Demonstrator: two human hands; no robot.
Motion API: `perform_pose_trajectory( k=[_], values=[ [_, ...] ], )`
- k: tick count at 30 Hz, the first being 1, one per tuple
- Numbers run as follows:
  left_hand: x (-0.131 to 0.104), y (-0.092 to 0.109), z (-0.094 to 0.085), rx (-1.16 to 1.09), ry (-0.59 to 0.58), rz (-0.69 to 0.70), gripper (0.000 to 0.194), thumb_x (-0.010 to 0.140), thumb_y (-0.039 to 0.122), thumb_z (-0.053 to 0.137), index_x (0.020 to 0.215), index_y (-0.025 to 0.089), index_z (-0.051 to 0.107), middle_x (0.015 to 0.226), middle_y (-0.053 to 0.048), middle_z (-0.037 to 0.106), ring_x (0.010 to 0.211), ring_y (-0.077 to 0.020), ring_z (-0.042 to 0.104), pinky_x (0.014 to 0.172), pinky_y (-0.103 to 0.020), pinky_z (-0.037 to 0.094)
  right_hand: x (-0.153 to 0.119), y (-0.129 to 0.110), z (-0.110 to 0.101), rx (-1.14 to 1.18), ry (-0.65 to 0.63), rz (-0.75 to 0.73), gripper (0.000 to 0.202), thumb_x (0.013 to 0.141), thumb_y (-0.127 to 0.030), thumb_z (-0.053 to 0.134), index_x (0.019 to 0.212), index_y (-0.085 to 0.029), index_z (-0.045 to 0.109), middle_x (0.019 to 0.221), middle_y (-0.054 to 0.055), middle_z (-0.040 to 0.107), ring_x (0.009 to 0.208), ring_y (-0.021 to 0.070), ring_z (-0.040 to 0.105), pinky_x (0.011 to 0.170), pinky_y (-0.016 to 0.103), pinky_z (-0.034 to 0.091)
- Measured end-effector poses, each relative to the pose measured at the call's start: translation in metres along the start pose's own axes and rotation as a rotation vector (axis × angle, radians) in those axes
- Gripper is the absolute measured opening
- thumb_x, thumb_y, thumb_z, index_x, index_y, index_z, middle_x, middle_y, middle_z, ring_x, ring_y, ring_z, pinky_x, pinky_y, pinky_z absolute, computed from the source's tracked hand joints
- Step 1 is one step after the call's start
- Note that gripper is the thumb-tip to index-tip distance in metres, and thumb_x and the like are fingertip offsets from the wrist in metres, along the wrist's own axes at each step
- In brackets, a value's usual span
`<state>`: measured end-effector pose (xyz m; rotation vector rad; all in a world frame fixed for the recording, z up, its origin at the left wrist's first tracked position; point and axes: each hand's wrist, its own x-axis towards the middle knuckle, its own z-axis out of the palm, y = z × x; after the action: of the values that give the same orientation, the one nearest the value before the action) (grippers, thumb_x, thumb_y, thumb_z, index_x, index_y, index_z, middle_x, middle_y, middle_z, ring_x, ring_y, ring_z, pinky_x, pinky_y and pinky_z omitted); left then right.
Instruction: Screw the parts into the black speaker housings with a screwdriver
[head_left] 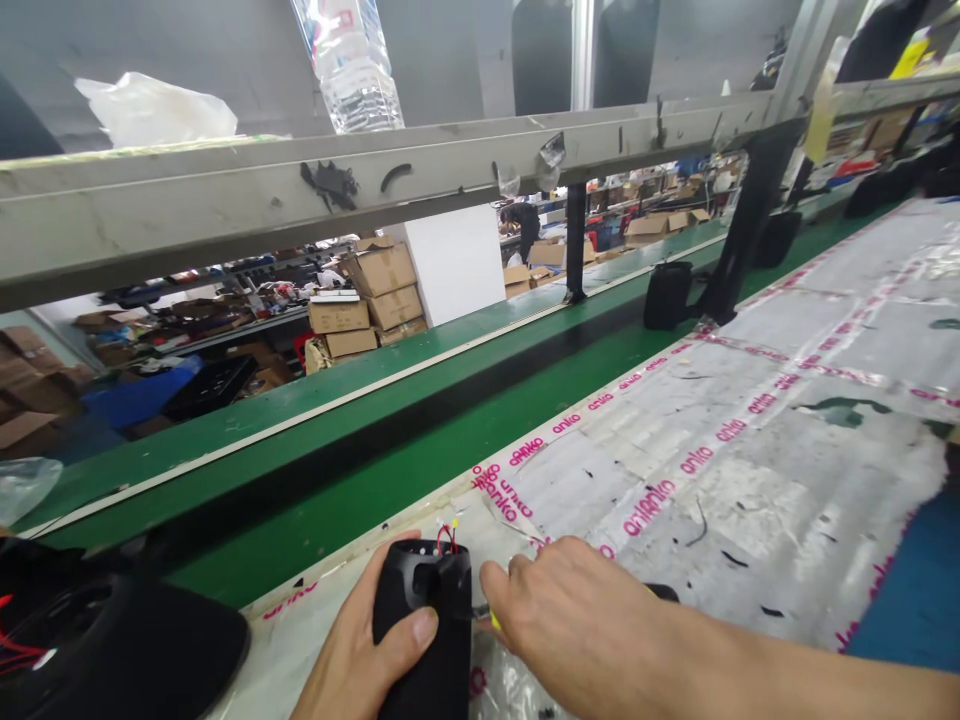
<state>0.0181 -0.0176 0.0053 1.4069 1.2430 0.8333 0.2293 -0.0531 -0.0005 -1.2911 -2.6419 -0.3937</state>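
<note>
Near the bottom centre, my left hand [375, 640] is wrapped round a black housing [427, 650], its thumb on the front face. Short red wires [448, 538] with a small light connector stick out of the housing's upper end. To the right of it, my right hand [570, 610] is closed round a tool with a yellow part [494, 620]; a thin dark tip reaches the housing's right side. Most of the tool is hidden by the fingers, and a dark end [663, 592] shows behind the wrist.
A large black part [120, 650] with red wires lies at the lower left. The work surface [675, 450] has a plastic cover with pink lettering and black scraps. Beyond runs a green conveyor [450, 430], under a metal shelf beam [247, 195]. A black bracket [742, 230] stands at the right.
</note>
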Motion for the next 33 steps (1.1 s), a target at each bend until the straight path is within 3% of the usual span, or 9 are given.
perform_pose_trajectory(
  k=[6, 10, 16, 20, 24, 28, 33],
  values=[
    [0.001, -0.004, 0.000, 0.021, 0.018, 0.000, 0.072, 0.070, 0.064, 0.077, 0.130, 0.027, 0.062, 0.136, -0.007, 0.070, 0.129, -0.0374, 0.060, 0.106, -0.043, 0.049, 0.003, -0.005, -0.006, 0.037, -0.033, 0.012, 0.018, 0.076, -0.015, 0.070, 0.076, -0.022, 0.053, 0.063, 0.000, 0.057, 0.045, 0.0166, 0.052, 0.037, 0.035, 0.016],
    [0.003, -0.003, -0.002, -0.040, 0.040, 0.014, 0.067, 0.069, 0.062, 0.078, 0.126, 0.026, 0.067, 0.131, -0.005, 0.073, 0.122, -0.0357, 0.064, 0.100, -0.038, 0.052, 0.004, -0.006, 0.005, 0.061, 0.063, 0.042, 0.017, 0.083, -0.018, 0.073, 0.084, -0.020, 0.057, 0.066, 0.000, 0.060, 0.049, 0.0190, 0.056, 0.042, 0.036, 0.023],
    [0.004, -0.001, -0.007, -0.375, 0.053, -0.103, 0.060, 0.068, 0.052, 0.080, 0.120, 0.024, 0.071, 0.109, -0.006, 0.081, 0.091, -0.0275, 0.074, 0.075, -0.029, 0.057, 0.008, 0.004, 0.024, 0.479, 0.227, 0.334, 0.019, 0.105, -0.039, 0.052, 0.096, -0.023, 0.056, 0.074, -0.002, 0.067, 0.066, 0.0222, 0.066, 0.058, 0.034, 0.035],
    [0.004, -0.003, -0.010, -0.436, 0.037, -0.063, 0.057, 0.071, 0.049, 0.079, 0.121, 0.024, 0.070, 0.103, -0.006, 0.081, 0.083, -0.0259, 0.073, 0.079, -0.032, 0.057, 0.013, 0.008, 0.028, 0.659, 0.229, 0.466, 0.023, 0.107, -0.040, 0.044, 0.096, -0.024, 0.057, 0.073, -0.002, 0.065, 0.069, 0.0223, 0.066, 0.062, 0.033, 0.036],
    [0.005, -0.008, -0.012, -0.425, -0.028, -0.029, 0.059, 0.074, 0.049, 0.077, 0.125, 0.022, 0.068, 0.105, -0.008, 0.080, 0.086, -0.0276, 0.074, 0.081, -0.033, 0.056, 0.018, 0.000, 0.026, 0.684, 0.137, 0.352, 0.018, 0.105, -0.038, 0.048, 0.100, -0.024, 0.060, 0.084, 0.001, 0.071, 0.077, 0.0258, 0.069, 0.064, 0.034, 0.038],
    [0.007, -0.014, -0.016, -0.414, -0.057, -0.016, 0.061, 0.075, 0.048, 0.076, 0.129, 0.023, 0.065, 0.113, -0.008, 0.078, 0.100, -0.0297, 0.072, 0.088, -0.034, 0.054, 0.021, -0.005, 0.021, 0.501, 0.025, 0.243, 0.013, 0.101, -0.033, 0.056, 0.098, -0.022, 0.060, 0.084, 0.003, 0.072, 0.070, 0.0280, 0.070, 0.060, 0.035, 0.037],
    [0.011, -0.018, -0.020, -0.324, -0.115, -0.013, 0.065, 0.076, 0.052, 0.075, 0.133, 0.023, 0.062, 0.123, -0.009, 0.075, 0.111, -0.0335, 0.068, 0.096, -0.038, 0.050, 0.021, -0.003, 0.020, 0.343, 0.051, 0.164, 0.014, 0.100, -0.034, 0.060, 0.092, -0.022, 0.058, 0.077, 0.001, 0.071, 0.063, 0.0271, 0.069, 0.056, 0.036, 0.036]
  ],
)
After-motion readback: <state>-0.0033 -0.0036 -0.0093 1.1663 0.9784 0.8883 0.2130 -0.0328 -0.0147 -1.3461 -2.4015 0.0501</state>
